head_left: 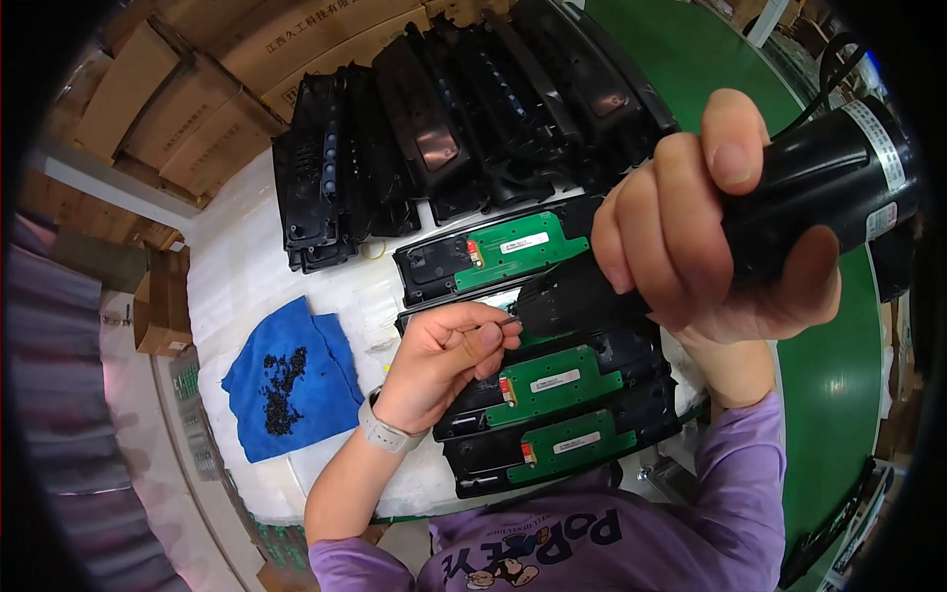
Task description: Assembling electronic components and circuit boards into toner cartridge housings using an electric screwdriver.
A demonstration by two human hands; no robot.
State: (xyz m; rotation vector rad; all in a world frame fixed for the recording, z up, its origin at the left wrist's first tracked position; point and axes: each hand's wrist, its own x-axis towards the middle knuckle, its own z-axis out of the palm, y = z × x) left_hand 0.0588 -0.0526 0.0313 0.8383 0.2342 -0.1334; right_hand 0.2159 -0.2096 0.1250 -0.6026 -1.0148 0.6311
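Observation:
My right hand (681,237) is wrapped round a black electric screwdriver (814,183), whose nose points left and down over a row of black plastic panels (646,390). My left hand (444,345) pinches a thin dark metal piece (509,321) at the driver's tip; whether it is the bit or a screw I cannot tell. Green circuit boards with small red connectors lie in the panels: one board (528,247) beyond my hands, another board (562,383) and a third board (582,441) nearer me. The panel under the driver is partly hidden.
On the left a blue cloth (247,395) carries a heap of small black screws (284,390). Larger black housings (424,128) stand along the back of the white padded surface (227,257). Cardboard boxes (197,118) are stacked behind. A black cable (829,74) rises from the driver.

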